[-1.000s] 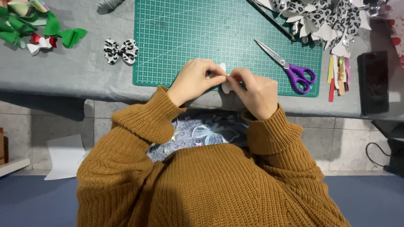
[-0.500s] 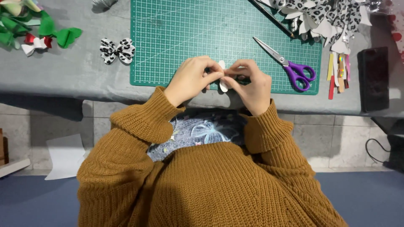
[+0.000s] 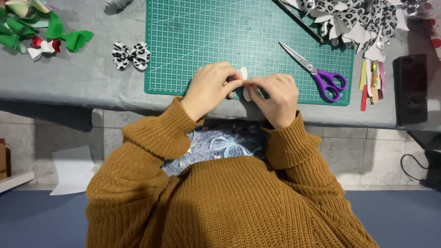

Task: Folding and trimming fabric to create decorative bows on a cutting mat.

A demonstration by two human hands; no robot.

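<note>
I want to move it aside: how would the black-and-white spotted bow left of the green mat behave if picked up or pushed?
The spotted bow is small and looks thin, so probably very light. It lies flat on the grey table cover, so it should slide, not roll. Its loops hold their shape, suggesting a fairly stiff sheet material.

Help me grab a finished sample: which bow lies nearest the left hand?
The leopard-print bow, alone just left of the cutting mat; the green and red bows lie farther away.

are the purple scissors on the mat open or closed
Closed. The purple-handled scissors lie flat on the green cutting mat, blades together in one line and the two handle loops touching, right of the right hand.
</note>
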